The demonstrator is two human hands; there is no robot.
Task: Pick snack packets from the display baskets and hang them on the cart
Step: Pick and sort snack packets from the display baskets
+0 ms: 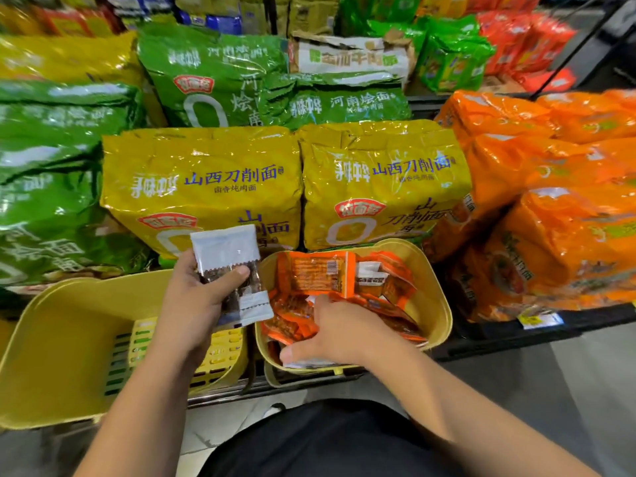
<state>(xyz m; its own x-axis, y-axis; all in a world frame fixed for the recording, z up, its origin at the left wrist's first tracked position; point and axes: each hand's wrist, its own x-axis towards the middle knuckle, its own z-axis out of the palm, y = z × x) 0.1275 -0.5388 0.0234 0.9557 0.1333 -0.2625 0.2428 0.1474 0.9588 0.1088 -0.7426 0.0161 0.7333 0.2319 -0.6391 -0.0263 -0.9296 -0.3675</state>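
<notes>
My left hand (pixel 198 301) grips a small stack of white-and-dark snack packets (pixel 230 266), held upright above the gap between two yellow baskets. The right yellow basket (pixel 437 294) is filled with several orange snack packets (pixel 316 271). My right hand (pixel 339 333) reaches down into this basket, fingers curled among the orange packets at its near side, thumb on a white-edged packet by the rim. Whether it has one pinched is hidden by the hand. The left yellow basket (pixel 65 342) shows a bare slotted floor.
Large yellow noodle bags (pixel 206 180) stand right behind the baskets, green bags (pixel 51 187) at left, orange bags (pixel 550 201) at right on a black shelf edge (pixel 516 335). Grey floor lies below on the right; my dark shorts (pixel 327 442) fill the bottom.
</notes>
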